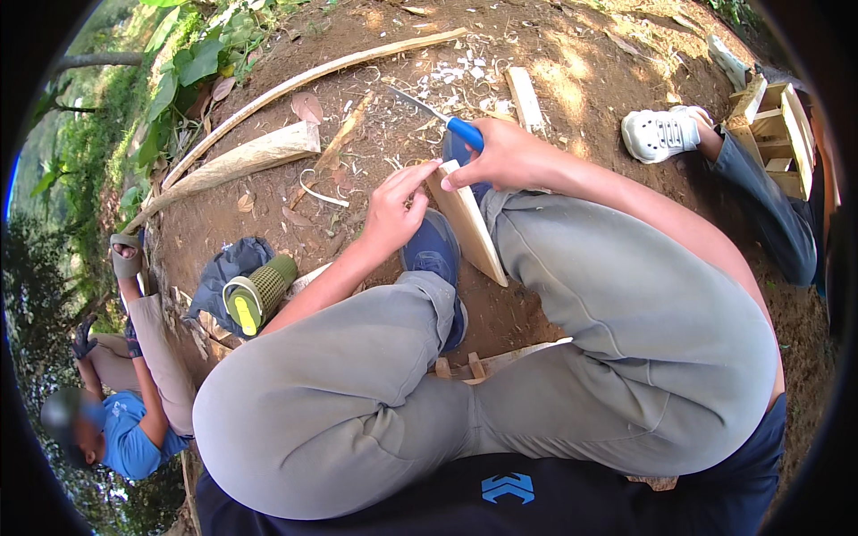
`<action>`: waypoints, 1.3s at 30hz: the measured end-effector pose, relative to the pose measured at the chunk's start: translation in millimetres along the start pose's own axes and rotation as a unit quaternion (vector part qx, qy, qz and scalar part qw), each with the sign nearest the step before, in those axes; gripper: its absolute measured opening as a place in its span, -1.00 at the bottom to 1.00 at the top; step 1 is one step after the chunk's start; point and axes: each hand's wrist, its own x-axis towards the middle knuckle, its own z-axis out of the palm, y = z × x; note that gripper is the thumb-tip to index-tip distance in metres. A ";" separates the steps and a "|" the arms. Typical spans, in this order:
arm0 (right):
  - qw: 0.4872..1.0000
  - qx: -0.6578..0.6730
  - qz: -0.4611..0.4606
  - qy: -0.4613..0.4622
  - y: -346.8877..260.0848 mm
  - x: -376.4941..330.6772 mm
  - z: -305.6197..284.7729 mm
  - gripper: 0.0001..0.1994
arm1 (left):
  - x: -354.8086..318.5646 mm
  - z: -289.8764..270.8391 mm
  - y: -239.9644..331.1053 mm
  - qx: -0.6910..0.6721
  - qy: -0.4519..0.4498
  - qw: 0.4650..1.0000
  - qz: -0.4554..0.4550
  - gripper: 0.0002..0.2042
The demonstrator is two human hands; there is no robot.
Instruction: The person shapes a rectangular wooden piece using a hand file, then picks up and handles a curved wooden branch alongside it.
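Head view: the right hand [502, 152] grips a blue-handled knife [464, 133], thumb at the upper end of a wooden board [470, 225], mid-frame; the left hand [391, 213] touches that end — whether pinching, I cannot tell. The board looks light and stiff, best held by its edges. Left of centre, a green canister [272, 283] lies against a dark bag [217, 282], contents unclear.

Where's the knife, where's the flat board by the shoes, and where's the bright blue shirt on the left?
Knife [464, 133]: head view, on its blue handle.
Flat board [471, 227]: head view, on the middle of its face.
Bright blue shirt [132, 436]: head view, on its cloth.
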 end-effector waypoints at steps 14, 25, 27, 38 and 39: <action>0.987 0.160 -0.010 -0.019 -28.3 -30.6 -4.9 -0.43 | -10.0 -15.9 -45.4 -0.117 -0.059 0.961 -0.242 -0.48; 0.972 0.161 -0.135 -0.103 -44.0 -44.9 -5.4 -0.36 | 1.9 -20.0 -41.5 -0.301 -0.016 0.928 -0.220 -0.28; 0.971 0.148 -0.146 -0.116 -38.4 -42.7 -0.4 -0.35 | 0.5 -20.8 -45.2 -0.313 -0.030 0.924 -0.217 -0.27; 0.966 0.089 -0.164 -0.177 -30.3 -35.0 16.6 -0.24 | -8.0 -18.0 -34.4 -0.379 -0.094 0.873 -0.292 -0.25; 0.966 0.088 -0.161 -0.180 -30.0 -33.3 17.2 -0.22 | -9.1 -16.3 -39.1 -0.381 -0.094 0.874 -0.286 -0.28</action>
